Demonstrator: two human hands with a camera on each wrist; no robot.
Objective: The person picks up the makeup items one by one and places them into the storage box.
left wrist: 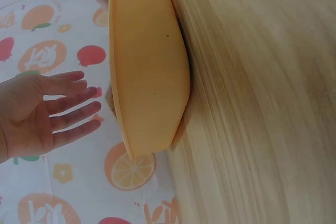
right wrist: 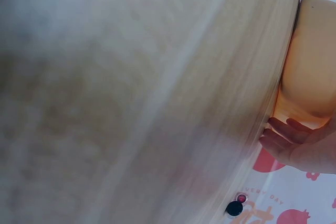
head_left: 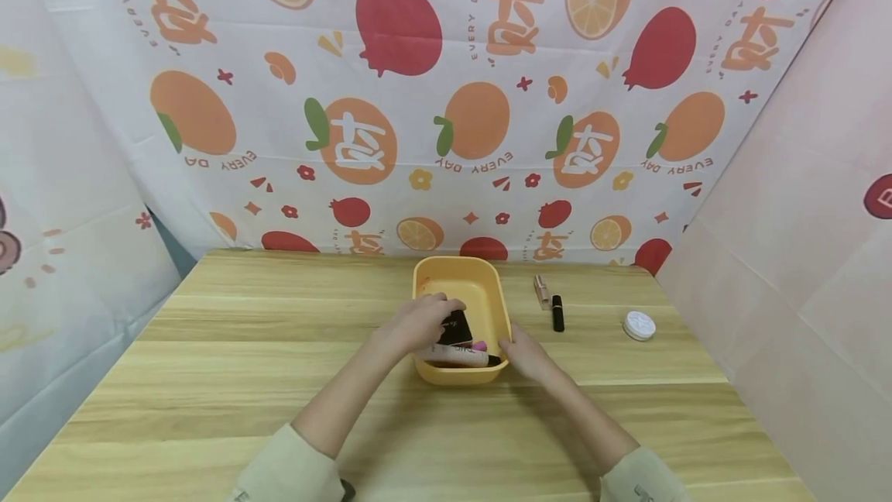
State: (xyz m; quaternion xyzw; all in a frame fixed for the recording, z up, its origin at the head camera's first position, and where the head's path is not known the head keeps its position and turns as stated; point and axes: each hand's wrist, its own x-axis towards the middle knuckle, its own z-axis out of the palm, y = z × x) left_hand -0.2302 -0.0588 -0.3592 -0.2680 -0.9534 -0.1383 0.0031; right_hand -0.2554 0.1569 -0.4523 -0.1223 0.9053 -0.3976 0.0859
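Observation:
A yellow plastic bin stands on the table. Inside its near end are a black square case, a translucent tube with a black cap and a small pink item. My left hand hovers over the bin's left rim beside the black case. In the left wrist view the left hand has its fingers extended, with nothing seen between them. At the right wall my right hand holds the rim, thumb at the edge; in the right wrist view its fingers lie along the outside.
Right of the bin lie a pinkish lipstick tube and a black lipstick tube. Farther right is a round white case. A fruit-print cloth hangs behind the wooden table, with pale cloths at both sides.

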